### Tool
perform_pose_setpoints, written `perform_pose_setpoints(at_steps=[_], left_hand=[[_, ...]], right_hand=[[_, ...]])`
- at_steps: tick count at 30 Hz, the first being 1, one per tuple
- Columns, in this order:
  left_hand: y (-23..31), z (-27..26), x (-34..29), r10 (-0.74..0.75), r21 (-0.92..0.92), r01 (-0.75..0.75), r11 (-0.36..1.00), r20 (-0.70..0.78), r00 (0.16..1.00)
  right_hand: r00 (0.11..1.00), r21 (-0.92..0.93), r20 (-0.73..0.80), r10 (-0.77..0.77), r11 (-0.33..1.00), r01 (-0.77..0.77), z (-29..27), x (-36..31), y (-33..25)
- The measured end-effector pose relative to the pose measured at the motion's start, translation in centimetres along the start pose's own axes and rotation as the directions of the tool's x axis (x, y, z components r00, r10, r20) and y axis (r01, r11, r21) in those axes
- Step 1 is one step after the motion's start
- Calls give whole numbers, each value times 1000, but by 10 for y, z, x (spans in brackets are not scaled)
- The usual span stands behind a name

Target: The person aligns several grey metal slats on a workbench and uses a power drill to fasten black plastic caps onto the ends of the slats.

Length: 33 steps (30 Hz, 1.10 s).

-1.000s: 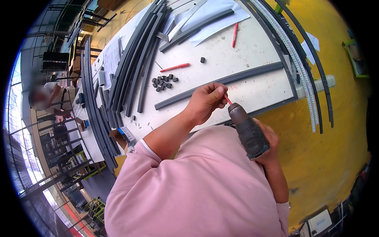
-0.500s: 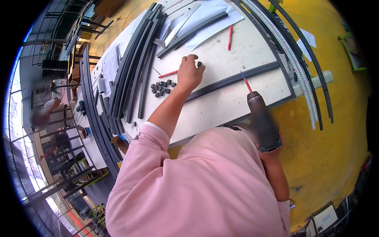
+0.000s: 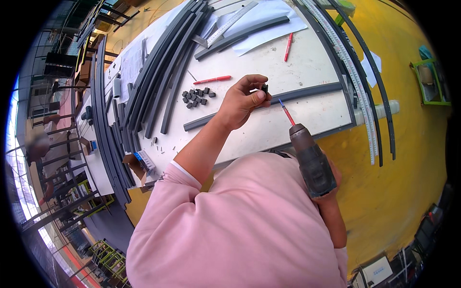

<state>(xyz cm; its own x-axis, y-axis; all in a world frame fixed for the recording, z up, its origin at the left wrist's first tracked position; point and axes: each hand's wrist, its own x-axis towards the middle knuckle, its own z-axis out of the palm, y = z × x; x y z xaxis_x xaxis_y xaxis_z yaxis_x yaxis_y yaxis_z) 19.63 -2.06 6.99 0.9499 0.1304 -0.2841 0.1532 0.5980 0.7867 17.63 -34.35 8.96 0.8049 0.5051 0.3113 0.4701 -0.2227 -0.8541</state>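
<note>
Between the thumb and fingers of my left hand (image 3: 243,102) is a small black block (image 3: 264,89), held above a dark grey bar (image 3: 307,93) that lies across the near part of the table. My right hand (image 3: 331,180) is wrapped round a black power drill (image 3: 311,161), mostly hidden behind its body. A red bit with a blue tip (image 3: 285,112) points up from the drill toward the bar, just right of the left hand. Several similar black blocks (image 3: 196,98) sit in a loose pile left of my left wrist.
Long dark grey bars (image 3: 165,72) lie bundled on the table's left. Red markers (image 3: 212,79) (image 3: 288,47), a metal square (image 3: 225,29) and paper (image 3: 273,36) are spread farther back. A long ruler (image 3: 353,72) runs along the right edge. An open cardboard box (image 3: 136,166) stands at the near left.
My left hand has turned and come right, its fingers now closed round the block. The drill has swung left, bringing its bit nearer to that hand.
</note>
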Motion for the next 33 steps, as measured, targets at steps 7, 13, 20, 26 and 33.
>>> perform_pose_setpoints(at_steps=[7,13,20,26,33], left_hand=[[-2,-5,-24,1,-216,19,976,96,995],[11,12,-41,-37,-368,87,926,143,989],[12,16,-50,-63,-374,143,916,219,974],[12,18,-53,-66,-295,131,947,223,973],[9,15,-53,-45,-245,96,965,206,978]], right_hand=[[996,-95,44,-72,993,76,0,11,-23],[995,-48,23,-94,994,95,1,7,-25],[993,-11,59,-103,995,104,4,7,-24],[991,-29,79,-104,994,107,3,7,-25],[991,-12,93,-98,995,100,1,7,-28]])
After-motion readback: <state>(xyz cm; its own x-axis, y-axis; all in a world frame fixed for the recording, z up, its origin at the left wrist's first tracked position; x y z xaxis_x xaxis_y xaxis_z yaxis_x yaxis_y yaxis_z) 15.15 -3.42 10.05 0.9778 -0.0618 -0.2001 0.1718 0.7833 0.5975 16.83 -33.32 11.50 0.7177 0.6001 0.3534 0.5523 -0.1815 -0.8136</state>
